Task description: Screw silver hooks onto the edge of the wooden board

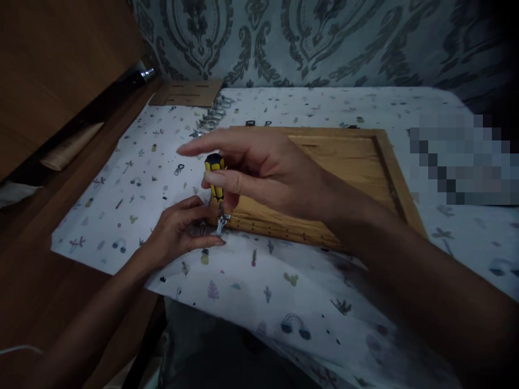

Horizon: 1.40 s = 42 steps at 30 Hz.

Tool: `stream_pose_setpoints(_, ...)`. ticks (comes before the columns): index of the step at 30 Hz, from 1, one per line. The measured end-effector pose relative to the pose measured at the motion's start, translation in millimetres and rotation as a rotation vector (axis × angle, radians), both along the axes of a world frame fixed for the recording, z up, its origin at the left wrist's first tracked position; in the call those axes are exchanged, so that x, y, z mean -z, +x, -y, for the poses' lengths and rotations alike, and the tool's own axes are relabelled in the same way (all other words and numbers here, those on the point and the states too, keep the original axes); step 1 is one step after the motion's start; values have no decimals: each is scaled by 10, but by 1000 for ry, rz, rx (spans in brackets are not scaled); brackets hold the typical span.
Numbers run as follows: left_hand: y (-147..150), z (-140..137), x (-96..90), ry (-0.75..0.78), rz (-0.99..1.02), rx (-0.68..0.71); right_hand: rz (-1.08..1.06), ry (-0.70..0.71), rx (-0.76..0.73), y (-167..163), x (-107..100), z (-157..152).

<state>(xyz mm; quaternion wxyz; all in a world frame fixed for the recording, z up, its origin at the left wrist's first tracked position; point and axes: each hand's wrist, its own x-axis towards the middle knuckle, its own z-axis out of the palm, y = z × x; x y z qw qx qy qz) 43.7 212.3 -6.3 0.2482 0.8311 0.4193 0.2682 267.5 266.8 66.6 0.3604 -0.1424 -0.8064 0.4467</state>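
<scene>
My right hand [259, 167] is closed round the yellow and black handle of a screwdriver [218, 183], its thumb on the near side and index finger stretched out past it. The screwdriver stands nearly upright, its shaft pointing down at a small shiny metal clasp [221, 223]. That clasp is at the near left corner of a framed wooden panel [336, 167], by its edge dotted with small dark holes. My left hand [182, 224] curls round this corner, fingers against the panel's left side, thumb just below the clasp. The screwdriver's tip is too small to make out.
Several metal clasps [214, 113] lie in a heap behind the panel's left side, near a piece of cardboard [186, 93]. A loose small metal part [179, 169] rests on the patterned white cloth [121, 216]. Wooden furniture [68, 65] stands on the left; a blurred-out patch is at right.
</scene>
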Motion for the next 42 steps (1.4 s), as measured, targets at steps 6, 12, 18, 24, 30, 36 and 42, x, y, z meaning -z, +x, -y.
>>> stream_pose_setpoints(6, -5, 3, 11, -18, 19, -2, -49, 49, 147, -48, 35, 11)
stream_pose_setpoints(12, -5, -3, 16, -1, 4, -10, -32, 37, 107, 2, 29, -5)
stream_pose_setpoints(18, -1, -2, 13, 10, -10, -15, 80, -8, -28, 85, -69, -7)
stream_pose_setpoints(24, -18, -9, 75, 83, 42, -1, -22, 138, 207, -58, 45, 49)
stream_pose_setpoints(30, -18, -8, 68, 54, 25, 19, -33, 13, 125, -66, 76, 39)
stream_pose_setpoints(36, -28, -4, 40, 29, -24, 1, -11, -88, -111, 20, -5, 5)
stream_pose_setpoints(42, -47, -10, 80, 20, -27, -11, -12, -31, 0, -18, 43, 19)
